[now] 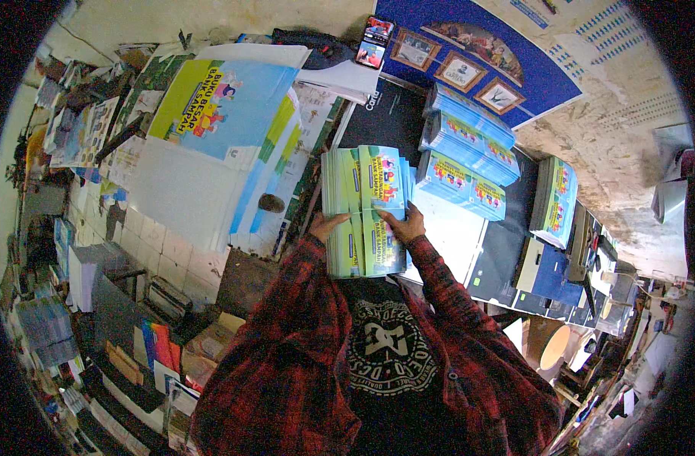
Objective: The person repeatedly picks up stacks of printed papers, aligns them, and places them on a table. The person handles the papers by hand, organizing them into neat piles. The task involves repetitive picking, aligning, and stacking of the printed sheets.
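Observation:
In front of my body is a stack of printed booklets [365, 186], with green and blue covers and cartoon figures. From the left side my left hand [328, 226] grips it, thumb laid over the top. My right hand [405, 226] holds the opposite side, its thumb also on the covers; the fingers of both hands are partly hidden by the stack. Just beyond, on the right, lie several piles of matching booklets [469, 163] on the dark tabletop [393, 114]. Another booklet pile [554, 201] stands farther right.
Large printed sheets [211, 106] lie stacked at the left. A phone [374, 42] leans at the back beside framed pictures [460, 70] on a blue board. A white sheet [448, 232] lies right of my hands. Crowded shelves [127, 319] fill the lower left.

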A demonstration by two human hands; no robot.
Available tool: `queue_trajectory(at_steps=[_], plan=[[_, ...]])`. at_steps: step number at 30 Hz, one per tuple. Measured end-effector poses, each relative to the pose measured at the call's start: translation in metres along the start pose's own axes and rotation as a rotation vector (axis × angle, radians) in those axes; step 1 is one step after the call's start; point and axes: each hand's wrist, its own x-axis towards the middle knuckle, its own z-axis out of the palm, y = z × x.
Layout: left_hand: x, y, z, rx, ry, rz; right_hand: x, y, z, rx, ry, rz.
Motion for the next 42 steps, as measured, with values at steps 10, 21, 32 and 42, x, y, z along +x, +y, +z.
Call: queue_trajectory(at_steps=[10,21,32,42], plan=[[0.012,-0.018,-0.042,0.038,0.031,-0.085,0.006,-0.001,-0.009,0.159,-0.035,0.031],[0.005,-0.031,-0.057,-0.098,0.087,-0.031,0.010,-0.002,0.013,-0.201,0.117,-0.004],[0.001,-0.034,-0.069,-0.164,0.027,-0.122,0.011,0.046,0.016,-0.490,0.264,-0.450],[0.015,-0.027,-0.008,-0.158,-0.119,-0.115,0.010,0.020,0.028,0.042,0.015,-0.102]])
